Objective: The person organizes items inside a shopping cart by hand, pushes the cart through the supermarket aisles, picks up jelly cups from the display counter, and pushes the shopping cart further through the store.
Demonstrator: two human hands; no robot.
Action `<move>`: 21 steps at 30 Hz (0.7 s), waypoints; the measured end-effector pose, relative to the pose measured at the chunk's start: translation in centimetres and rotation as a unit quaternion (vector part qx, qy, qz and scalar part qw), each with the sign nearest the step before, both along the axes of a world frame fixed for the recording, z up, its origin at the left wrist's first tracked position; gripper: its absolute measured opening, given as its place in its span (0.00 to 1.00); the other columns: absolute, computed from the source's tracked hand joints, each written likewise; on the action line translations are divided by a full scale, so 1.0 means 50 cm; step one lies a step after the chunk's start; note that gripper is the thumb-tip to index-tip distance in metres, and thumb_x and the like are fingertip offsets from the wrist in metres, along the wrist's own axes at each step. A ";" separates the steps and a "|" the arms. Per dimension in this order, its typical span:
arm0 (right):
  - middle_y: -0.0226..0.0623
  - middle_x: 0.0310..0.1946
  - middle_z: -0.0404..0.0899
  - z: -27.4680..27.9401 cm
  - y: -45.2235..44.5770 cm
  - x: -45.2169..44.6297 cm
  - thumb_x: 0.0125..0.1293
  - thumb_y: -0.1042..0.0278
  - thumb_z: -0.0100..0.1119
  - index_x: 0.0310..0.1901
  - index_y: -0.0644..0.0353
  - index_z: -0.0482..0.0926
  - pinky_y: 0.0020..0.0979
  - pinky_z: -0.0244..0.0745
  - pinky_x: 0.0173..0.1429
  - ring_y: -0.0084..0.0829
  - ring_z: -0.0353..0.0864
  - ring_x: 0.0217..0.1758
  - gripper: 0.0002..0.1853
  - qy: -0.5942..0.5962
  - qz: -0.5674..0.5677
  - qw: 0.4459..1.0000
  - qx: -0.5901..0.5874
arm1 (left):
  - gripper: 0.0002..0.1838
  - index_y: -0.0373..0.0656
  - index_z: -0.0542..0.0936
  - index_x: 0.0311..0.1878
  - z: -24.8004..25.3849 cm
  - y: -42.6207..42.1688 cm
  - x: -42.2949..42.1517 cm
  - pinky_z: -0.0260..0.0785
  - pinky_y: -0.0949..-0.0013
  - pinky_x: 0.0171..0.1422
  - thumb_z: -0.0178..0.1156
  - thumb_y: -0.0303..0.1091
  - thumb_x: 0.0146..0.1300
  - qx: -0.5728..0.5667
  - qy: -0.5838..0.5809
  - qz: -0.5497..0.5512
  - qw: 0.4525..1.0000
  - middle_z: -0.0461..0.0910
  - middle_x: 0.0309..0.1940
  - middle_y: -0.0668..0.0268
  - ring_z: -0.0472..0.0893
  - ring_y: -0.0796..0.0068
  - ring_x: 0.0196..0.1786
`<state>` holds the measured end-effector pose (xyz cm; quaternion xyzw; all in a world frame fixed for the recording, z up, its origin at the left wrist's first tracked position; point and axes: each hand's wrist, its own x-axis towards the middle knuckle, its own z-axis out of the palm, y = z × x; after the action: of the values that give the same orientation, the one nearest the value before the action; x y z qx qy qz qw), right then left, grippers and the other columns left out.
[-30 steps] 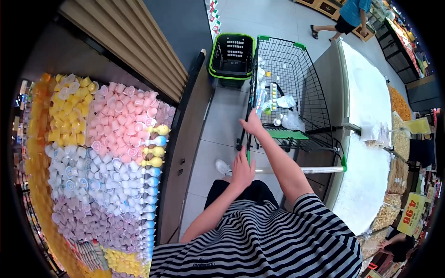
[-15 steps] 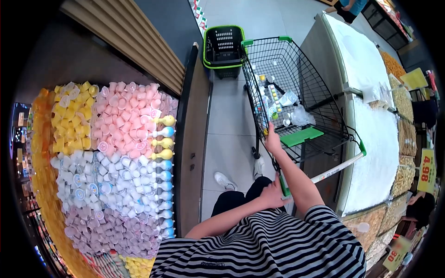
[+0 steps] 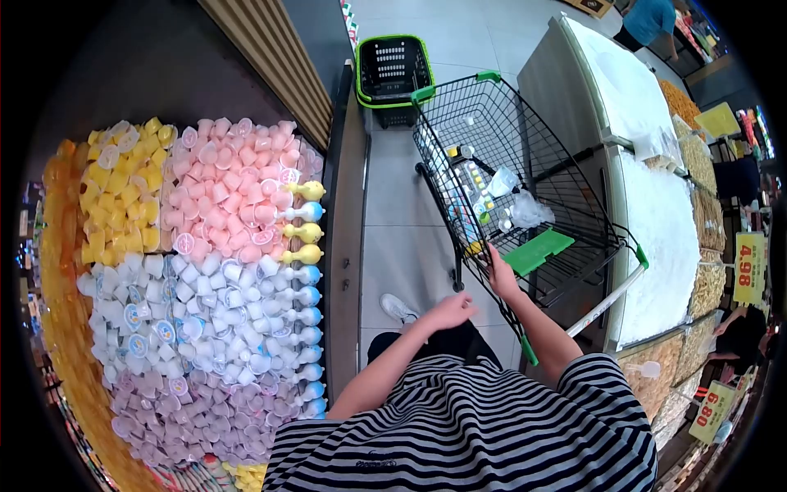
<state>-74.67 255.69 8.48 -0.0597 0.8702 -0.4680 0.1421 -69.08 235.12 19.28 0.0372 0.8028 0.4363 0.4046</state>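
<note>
My right hand [image 3: 502, 275] is closed round the near side rim of a black wire shopping cart [image 3: 566, 156] with green corners. A white push handle [image 3: 611, 299] spans the cart's rear, away from both hands. My left hand [image 3: 451, 312] hangs over my dark trousers, off the cart, its fingers loosely bent and nothing visible in them. Inside the cart lie a pack of small bottles [image 3: 471, 180], a crumpled clear plastic bag [image 3: 531, 210] and other small items. A green flap [image 3: 539, 251] sits at the basket's rear.
On the left, a display holds piled jelly cups [image 3: 221, 189] in yellow, pink, white and purple. A black basket with a green rim [image 3: 394, 70] stands ahead. White-topped chests [image 3: 656, 246] and dry-goods bins [image 3: 707, 221] line the right. A person in blue [image 3: 648, 23] is far right.
My left hand has let go of the cart's green-ended handle area and moved left and up. My right hand keeps its grip on the side rim, slightly lower in view.
</note>
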 end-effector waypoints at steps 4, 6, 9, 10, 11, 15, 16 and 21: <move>0.51 0.51 0.81 0.052 -0.013 0.063 0.62 0.84 0.48 0.73 0.54 0.55 0.47 0.74 0.57 0.56 0.80 0.52 0.37 -0.025 -0.018 0.999 -0.028 | 0.22 0.35 0.77 0.55 0.000 -0.084 -0.075 0.74 0.66 0.55 0.61 0.45 0.69 0.041 0.016 0.117 0.992 0.84 0.43 0.58 0.83 0.68 0.47; 0.53 0.52 0.79 0.080 -0.011 0.085 0.63 0.80 0.49 0.73 0.53 0.56 0.47 0.73 0.58 0.57 0.78 0.54 0.35 -0.040 -0.001 0.999 0.018 | 0.22 0.35 0.77 0.55 -0.007 -0.109 -0.095 0.74 0.65 0.57 0.61 0.45 0.69 0.061 0.014 0.179 0.982 0.84 0.44 0.57 0.83 0.67 0.48; 0.53 0.61 0.71 0.097 -0.002 0.087 0.69 0.68 0.51 0.71 0.55 0.58 0.46 0.67 0.67 0.54 0.70 0.65 0.29 0.005 0.053 0.998 0.039 | 0.19 0.36 0.76 0.55 0.038 -0.133 -0.136 0.72 0.68 0.56 0.59 0.42 0.70 0.079 -0.013 0.238 0.968 0.83 0.45 0.60 0.82 0.72 0.49; 0.53 0.60 0.71 0.096 -0.008 0.079 0.72 0.64 0.50 0.69 0.58 0.62 0.44 0.66 0.69 0.53 0.70 0.65 0.26 0.015 0.029 0.998 0.051 | 0.18 0.38 0.76 0.55 0.047 -0.140 -0.143 0.71 0.70 0.54 0.57 0.41 0.71 0.086 -0.025 0.235 0.968 0.83 0.46 0.62 0.82 0.74 0.49; 0.52 0.60 0.71 0.086 -0.015 0.062 0.74 0.60 0.49 0.67 0.60 0.65 0.42 0.64 0.70 0.52 0.70 0.65 0.24 0.024 0.007 0.998 0.062 | 0.16 0.39 0.76 0.56 0.050 -0.148 -0.146 0.70 0.72 0.53 0.56 0.40 0.72 0.090 -0.037 0.234 0.967 0.82 0.46 0.64 0.81 0.76 0.49; 0.44 0.37 0.83 0.088 -0.063 -0.207 0.73 0.61 0.54 0.46 0.64 0.80 0.35 0.77 0.49 0.38 0.84 0.41 0.14 -0.082 -0.120 0.985 -0.090 | 0.15 0.38 0.77 0.55 0.038 -0.195 -0.174 0.71 0.70 0.55 0.57 0.38 0.72 0.038 -0.059 0.237 0.969 0.83 0.45 0.62 0.81 0.75 0.49; 0.44 0.35 0.85 0.064 -0.093 -0.298 0.71 0.62 0.55 0.45 0.64 0.80 0.34 0.79 0.48 0.38 0.86 0.40 0.13 -0.057 -0.138 0.978 -0.147 | 0.15 0.37 0.77 0.54 0.027 -0.212 -0.181 0.72 0.70 0.56 0.59 0.38 0.71 0.017 -0.056 0.257 0.965 0.83 0.44 0.61 0.82 0.74 0.48; 0.48 0.39 0.84 -0.214 -0.287 -0.695 0.59 0.59 0.63 0.54 0.57 0.76 0.44 0.79 0.51 0.50 0.84 0.44 0.22 -0.090 -0.080 0.991 -0.056 | 0.10 0.38 0.79 0.50 0.065 -0.236 -0.310 0.74 0.70 0.56 0.57 0.32 0.72 -0.118 -0.007 0.243 0.963 0.85 0.42 0.62 0.84 0.77 0.48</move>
<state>-109.43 241.35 -2.20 0.0448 0.8283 -0.5292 0.1787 -84.59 223.32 22.55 -0.2096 0.8310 0.4235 0.2935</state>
